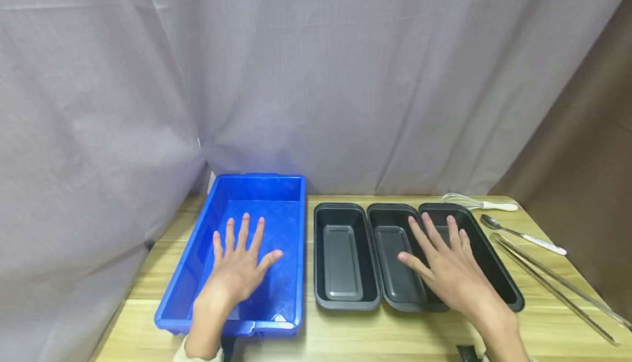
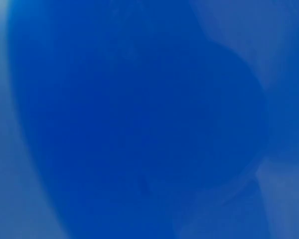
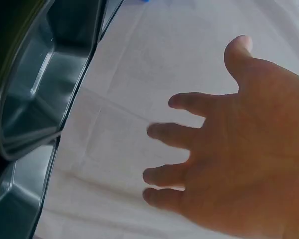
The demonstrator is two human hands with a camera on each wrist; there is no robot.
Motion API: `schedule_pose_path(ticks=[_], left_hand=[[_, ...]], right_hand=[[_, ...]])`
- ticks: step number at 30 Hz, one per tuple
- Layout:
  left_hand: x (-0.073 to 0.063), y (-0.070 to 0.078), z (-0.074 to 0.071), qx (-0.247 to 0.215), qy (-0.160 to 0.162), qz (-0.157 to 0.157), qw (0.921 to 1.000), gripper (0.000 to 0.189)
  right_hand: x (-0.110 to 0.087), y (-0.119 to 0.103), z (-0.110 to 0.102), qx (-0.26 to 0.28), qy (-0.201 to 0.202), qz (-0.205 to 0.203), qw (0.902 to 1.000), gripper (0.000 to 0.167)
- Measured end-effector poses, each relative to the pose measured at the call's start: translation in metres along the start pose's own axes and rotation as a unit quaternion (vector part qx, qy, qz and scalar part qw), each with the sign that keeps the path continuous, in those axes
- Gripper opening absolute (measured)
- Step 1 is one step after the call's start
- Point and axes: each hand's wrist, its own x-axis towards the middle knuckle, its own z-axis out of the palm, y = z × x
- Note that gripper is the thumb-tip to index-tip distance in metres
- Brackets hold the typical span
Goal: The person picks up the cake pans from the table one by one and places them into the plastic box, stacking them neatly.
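Observation:
My left hand (image 1: 236,274), palm down with its fingers spread, is over the blue plastic bin (image 1: 300,252) and holds nothing. Blurred blue plastic (image 2: 139,109) fills most of the left wrist view, and that hand does not show there. To the right, my right hand (image 1: 451,271) spreads its fingers above the middle loaf pan (image 1: 395,258) and the right loaf pan (image 1: 486,252), partly covering both. The right wrist view shows the right hand (image 3: 239,144) from the palm side with nothing in it, and dark pans (image 3: 55,64) at the left. A third black loaf pan (image 1: 342,263) stands beside the bin.
Along the right side of the wooden table (image 1: 345,340) lie a whisk (image 1: 481,203) with a white handle, a spoon (image 1: 523,235) and long metal tongs (image 1: 558,290). A grey curtain (image 1: 336,77) hangs behind, with a brown cloth (image 1: 582,159) at the right.

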Motion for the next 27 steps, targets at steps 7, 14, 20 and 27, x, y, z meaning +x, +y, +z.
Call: schedule_pose_path(ticks=[7,14,20,27], left_hand=[[-0.014,-0.004,-0.020,-0.004,-0.019,0.002,0.9998,0.081],[-0.023,-0.059,-0.024,0.010,0.032,-0.023,0.9992,0.083],[-0.016,-0.119,-0.020,-0.013,0.038,-0.043,0.9983,0.091],[-0.008,-0.136,-0.017,-0.056,0.035,-0.029,0.9974,0.088]], right_hand=[[-0.025,-0.032,0.015,0.237,0.072,-0.078,0.9657,0.065],[-0.060,-0.027,0.079,0.493,-0.232,-0.046,0.8371,0.073],[-0.056,-0.028,0.114,0.589,-0.216,-0.001,0.7786,0.086],[-0.044,-0.049,0.128,0.656,-0.107,0.040,0.7465,0.094]])
